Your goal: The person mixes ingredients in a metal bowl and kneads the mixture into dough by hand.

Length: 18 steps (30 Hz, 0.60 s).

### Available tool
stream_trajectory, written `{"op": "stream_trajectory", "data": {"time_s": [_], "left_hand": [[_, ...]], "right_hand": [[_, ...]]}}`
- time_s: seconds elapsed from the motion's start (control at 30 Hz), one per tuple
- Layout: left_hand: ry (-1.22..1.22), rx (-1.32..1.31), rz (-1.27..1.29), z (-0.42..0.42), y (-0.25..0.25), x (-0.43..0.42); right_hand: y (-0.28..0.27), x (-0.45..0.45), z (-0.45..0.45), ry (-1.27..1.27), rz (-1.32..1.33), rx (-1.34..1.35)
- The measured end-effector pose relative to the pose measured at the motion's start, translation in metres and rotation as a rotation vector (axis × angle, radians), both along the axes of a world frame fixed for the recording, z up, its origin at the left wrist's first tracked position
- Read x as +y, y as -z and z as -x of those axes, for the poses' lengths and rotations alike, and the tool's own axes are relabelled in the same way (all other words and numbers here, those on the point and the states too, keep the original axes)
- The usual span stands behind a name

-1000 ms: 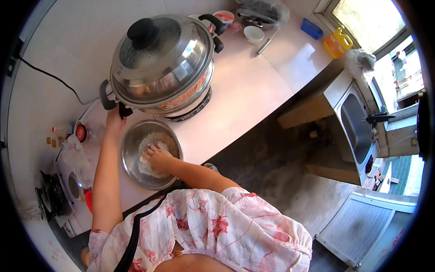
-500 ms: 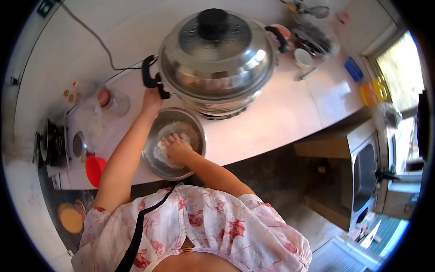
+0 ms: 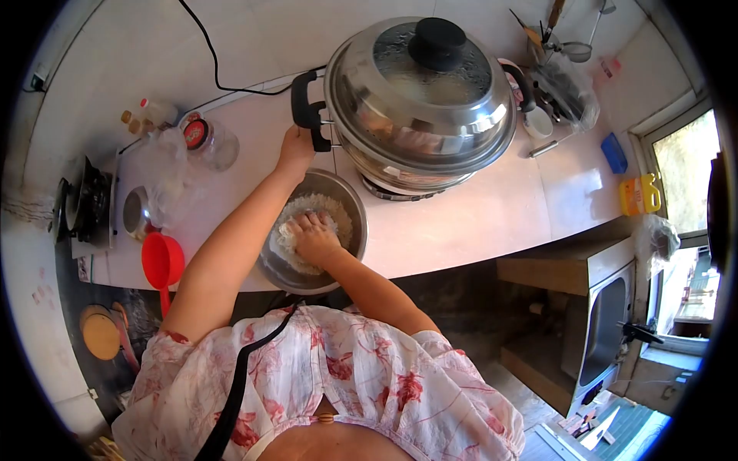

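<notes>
Shiny steel makes the round bowl (image 3: 318, 181), which stands near the front edge of the pale counter (image 3: 477, 223), before the person's body. Inside it lies white flour (image 3: 335, 209), partly in clumps. The right hand (image 3: 315, 238) is in the bowl, its forearm entering from the near right side. The flour lies directly under its fingers, with more of it beyond them, toward the far and right sides of the bowl. Bowl and flour are both roughly round, so I see no clear long axis. The palm is turned down and the fingers are slightly bent; I cannot tell if they close on a lump or only press.

The right hand is thus the nearer one to the flour. The left hand (image 3: 295, 152) is outside, just beside the far left rim, under the black handle (image 3: 307, 107) of the large pot (image 3: 415, 134). This handle hides its fingers, so its grip cannot be told. To the left, near the left forearm, lies a red ladle (image 3: 163, 261).
</notes>
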<state>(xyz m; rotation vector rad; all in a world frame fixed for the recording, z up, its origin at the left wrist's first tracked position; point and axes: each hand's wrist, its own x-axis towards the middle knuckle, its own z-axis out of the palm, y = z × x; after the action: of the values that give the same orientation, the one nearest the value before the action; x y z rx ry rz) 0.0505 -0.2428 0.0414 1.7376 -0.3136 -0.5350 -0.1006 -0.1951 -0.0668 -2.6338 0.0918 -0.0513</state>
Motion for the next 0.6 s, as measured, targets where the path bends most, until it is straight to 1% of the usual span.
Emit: {"op": "stream_trajectory", "data": {"time_s": [0.1,0.17,0.2,0.3,0.33,0.37,0.43,0.5,0.53,0.6], "left_hand": [[0.065,-0.017,0.032,0.015,-0.009,-0.016],[0.086,-0.042,0.146,0.025,-0.014,-0.026],[0.120,-0.021,0.083,0.023,-0.013,-0.031],[0.106,-0.066,0.074,0.029,-0.011,-0.046],[0.095,-0.118,0.048,0.026,-0.002,-0.053],[0.088,-0.116,0.046,0.025,0.002,-0.059],[0.093,-0.276,0.178,0.029,0.006,-0.068],[0.092,-0.265,0.147,0.023,0.018,-0.078],[0.071,-0.307,0.116,0.021,0.023,-0.080],[0.051,-0.369,0.093,0.025,0.027,-0.086]], "right_hand": [[0.004,0.001,-0.002,0.008,0.010,0.006],[0.003,0.001,-0.001,0.009,0.000,0.015],[0.002,0.001,-0.001,0.007,-0.012,0.018],[0.003,0.002,-0.004,0.003,-0.001,0.038],[0.004,0.001,-0.004,-0.004,-0.002,0.039],[0.005,0.001,-0.003,-0.008,0.032,0.033],[0.002,0.002,-0.003,-0.022,0.061,0.032],[-0.006,-0.001,-0.006,-0.069,0.036,0.179],[-0.004,0.001,-0.009,-0.081,0.033,0.185],[0.000,0.001,-0.008,-0.007,-0.032,0.130]]}}
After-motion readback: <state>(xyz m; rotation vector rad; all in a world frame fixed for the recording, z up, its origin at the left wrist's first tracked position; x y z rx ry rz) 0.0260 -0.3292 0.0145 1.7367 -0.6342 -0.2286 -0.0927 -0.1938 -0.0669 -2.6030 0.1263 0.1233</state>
